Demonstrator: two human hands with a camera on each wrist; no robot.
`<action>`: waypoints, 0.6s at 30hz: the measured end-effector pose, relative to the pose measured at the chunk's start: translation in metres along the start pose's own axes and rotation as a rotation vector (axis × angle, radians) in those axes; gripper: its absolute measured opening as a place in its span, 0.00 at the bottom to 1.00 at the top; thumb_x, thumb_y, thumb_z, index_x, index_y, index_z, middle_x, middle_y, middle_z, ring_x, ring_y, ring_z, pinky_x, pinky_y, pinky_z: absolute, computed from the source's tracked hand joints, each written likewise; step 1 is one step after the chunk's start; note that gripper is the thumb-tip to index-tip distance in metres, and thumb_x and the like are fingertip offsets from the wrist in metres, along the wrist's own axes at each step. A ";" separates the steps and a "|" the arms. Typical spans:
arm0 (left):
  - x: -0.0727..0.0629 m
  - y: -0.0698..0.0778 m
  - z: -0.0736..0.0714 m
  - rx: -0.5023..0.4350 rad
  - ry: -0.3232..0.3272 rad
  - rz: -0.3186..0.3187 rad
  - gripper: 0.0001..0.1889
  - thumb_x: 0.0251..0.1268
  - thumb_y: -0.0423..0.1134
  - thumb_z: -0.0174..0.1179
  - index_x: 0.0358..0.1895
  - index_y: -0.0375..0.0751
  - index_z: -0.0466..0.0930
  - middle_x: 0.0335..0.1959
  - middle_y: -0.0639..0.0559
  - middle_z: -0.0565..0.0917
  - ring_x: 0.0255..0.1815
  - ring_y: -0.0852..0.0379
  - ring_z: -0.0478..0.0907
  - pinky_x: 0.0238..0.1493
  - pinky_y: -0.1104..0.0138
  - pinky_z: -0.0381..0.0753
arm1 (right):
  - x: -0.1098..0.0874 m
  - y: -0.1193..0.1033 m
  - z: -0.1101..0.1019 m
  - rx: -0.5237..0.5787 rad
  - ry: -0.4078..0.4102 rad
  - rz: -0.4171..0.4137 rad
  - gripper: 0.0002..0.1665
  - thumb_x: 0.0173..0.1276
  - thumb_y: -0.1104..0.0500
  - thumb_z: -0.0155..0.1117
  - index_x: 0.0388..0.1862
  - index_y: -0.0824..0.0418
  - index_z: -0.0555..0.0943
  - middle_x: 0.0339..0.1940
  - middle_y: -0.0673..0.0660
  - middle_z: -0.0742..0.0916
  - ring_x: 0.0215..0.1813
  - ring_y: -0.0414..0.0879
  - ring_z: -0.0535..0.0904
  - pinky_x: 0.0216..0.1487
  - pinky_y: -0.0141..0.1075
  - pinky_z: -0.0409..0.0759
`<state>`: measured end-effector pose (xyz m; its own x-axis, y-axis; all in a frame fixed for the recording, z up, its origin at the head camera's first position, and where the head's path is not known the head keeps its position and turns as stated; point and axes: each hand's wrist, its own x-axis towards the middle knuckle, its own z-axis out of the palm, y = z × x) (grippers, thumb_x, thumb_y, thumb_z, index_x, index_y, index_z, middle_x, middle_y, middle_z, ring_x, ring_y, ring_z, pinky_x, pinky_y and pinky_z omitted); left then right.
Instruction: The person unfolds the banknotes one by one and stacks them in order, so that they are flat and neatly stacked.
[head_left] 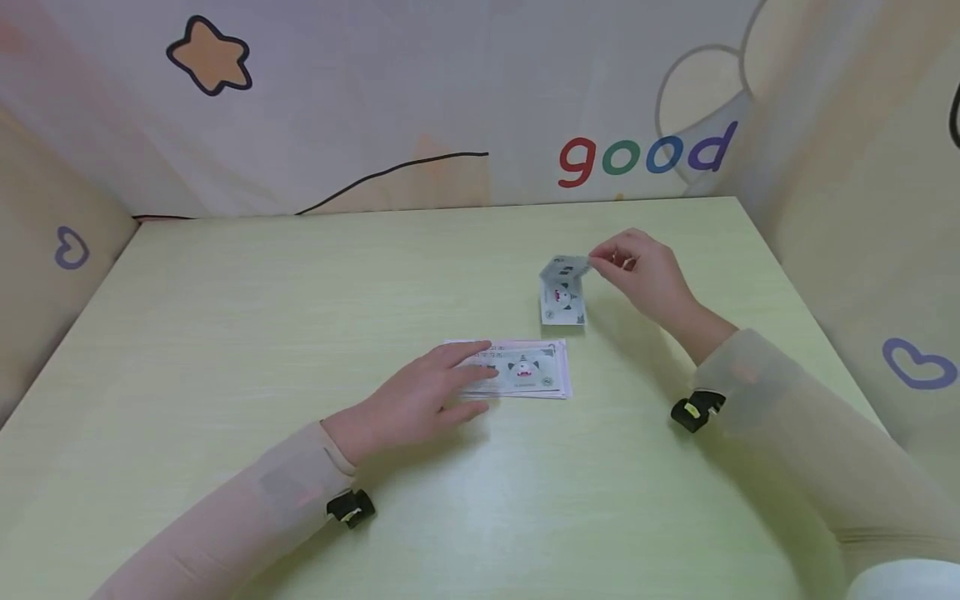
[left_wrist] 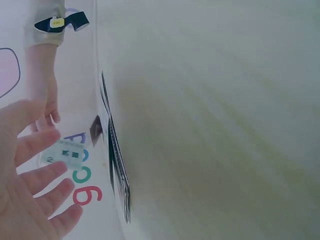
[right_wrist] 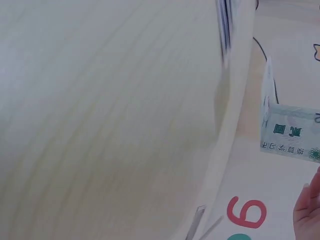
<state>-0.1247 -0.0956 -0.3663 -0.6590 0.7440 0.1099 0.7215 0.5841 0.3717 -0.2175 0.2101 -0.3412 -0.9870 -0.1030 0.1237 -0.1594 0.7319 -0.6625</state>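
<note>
A pale green play banknote (head_left: 562, 300) with a crease across it hangs from my right hand (head_left: 648, 275), whose thumb and fingertips pinch one end. In the right wrist view, the bent banknote (right_wrist: 290, 132) shows printed characters, and only the fingertips of the right hand (right_wrist: 307, 207) appear. A stack of play banknotes (head_left: 536, 371) lies on the table, a green one with a cartoon face on top. Over its left end is my left hand (head_left: 420, 396), fingers spread. Seen edge-on in the left wrist view, the stack (left_wrist: 116, 160) stands apart from the left hand (left_wrist: 30, 185).
The pale wooden table (head_left: 247, 333) runs back to a printed curtain (head_left: 420, 100) with side curtains at left and right. Each sleeve has a black strap (head_left: 697, 410) by the wrist. Part of a white object (head_left: 907, 581) shows at the bottom right corner.
</note>
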 end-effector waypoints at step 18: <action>0.030 0.006 -0.018 -0.141 0.539 -0.107 0.19 0.59 0.38 0.64 0.54 0.39 0.79 0.50 0.48 0.79 0.51 0.54 0.74 0.46 0.65 0.76 | -0.023 -0.032 0.016 0.081 -0.047 -0.209 0.07 0.64 0.62 0.63 0.40 0.61 0.83 0.38 0.54 0.79 0.41 0.47 0.71 0.43 0.39 0.73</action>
<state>-0.1440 -0.0759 -0.3442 -0.7691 0.3902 0.5061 0.6334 0.5708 0.5225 -0.1902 0.1781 -0.3346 -0.9321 -0.2792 0.2307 -0.3595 0.6353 -0.6835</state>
